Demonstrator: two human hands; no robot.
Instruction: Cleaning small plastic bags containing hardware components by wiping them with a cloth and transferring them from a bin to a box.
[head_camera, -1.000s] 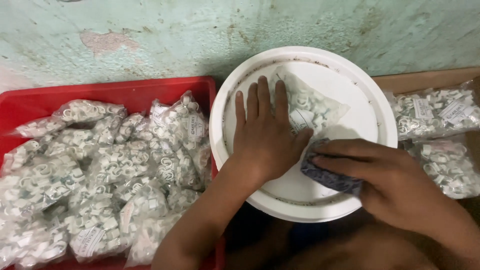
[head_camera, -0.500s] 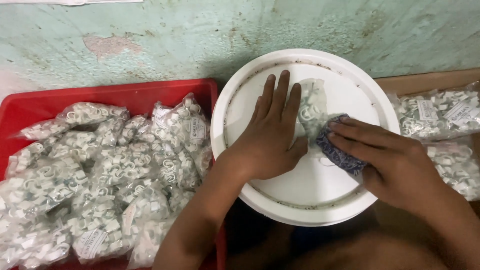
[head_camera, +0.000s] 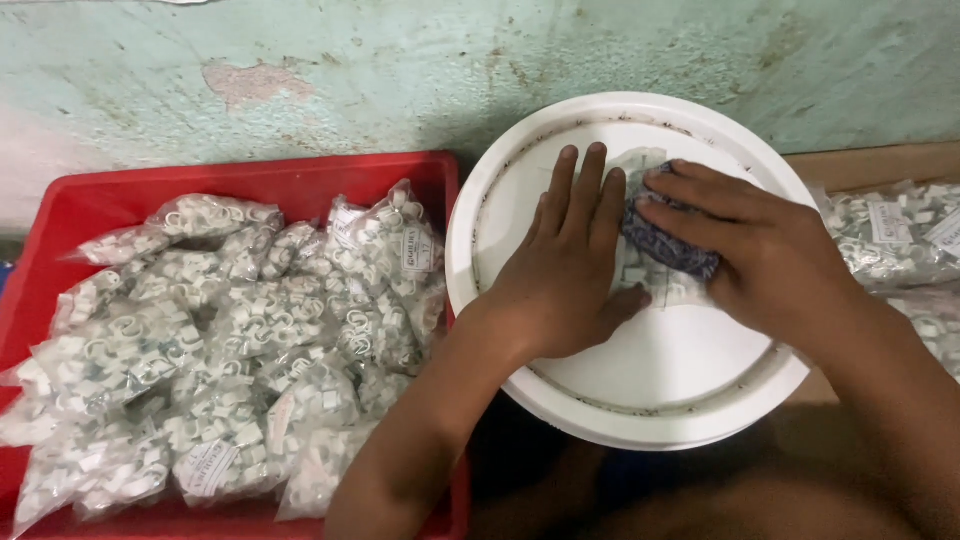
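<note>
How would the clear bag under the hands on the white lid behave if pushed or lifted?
The clear bag would probably flop and sag, since it lies flattened under the left hand. Its loose white clips likely shift inside. The smooth film may slide on the white lid.

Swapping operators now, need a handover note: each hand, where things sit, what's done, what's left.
Left hand: flat, palm down, pressing a clear bag of small white parts onto the white round lid.
Right hand: fingers pressing a dark blue patterned cloth against that bag.
Red tray to the left: heaped with filled bags, seemingly done. More bags lie in a wooden box on the right.
Left: the bag under the hands; whether it is closed can't be seen.
</note>
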